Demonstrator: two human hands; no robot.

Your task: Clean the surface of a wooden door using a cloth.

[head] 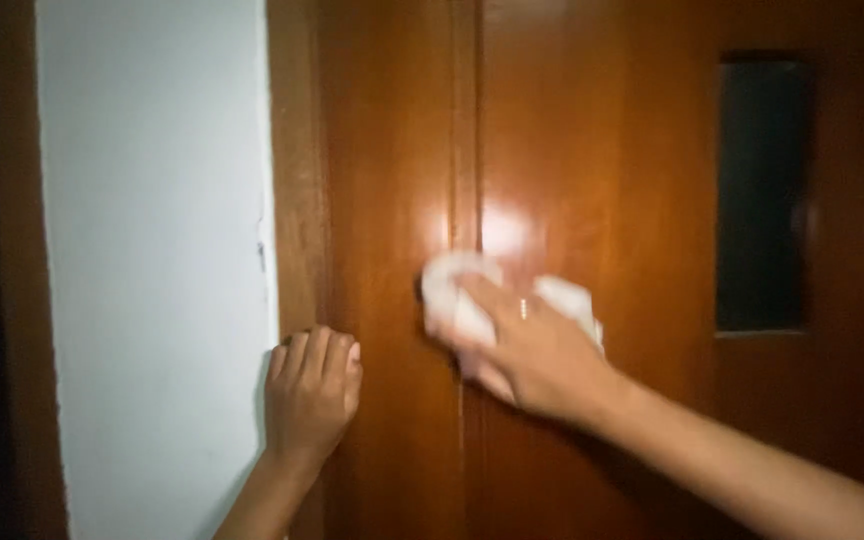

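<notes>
My right hand [527, 350] presses a crumpled white cloth [457, 285] flat against a glossy brown wooden door [592, 150], near its left stile. A ring shows on one finger. My left hand [312, 395] rests with curled fingers on the wooden door frame [297, 180], just left of the cloth, and holds nothing. A bright glare spot lies on the wood right above the cloth.
A white wall [152, 250] fills the left side beside the frame. The door has a dark rectangular glass panel [764, 195] at the upper right. A dark strip runs along the far left edge.
</notes>
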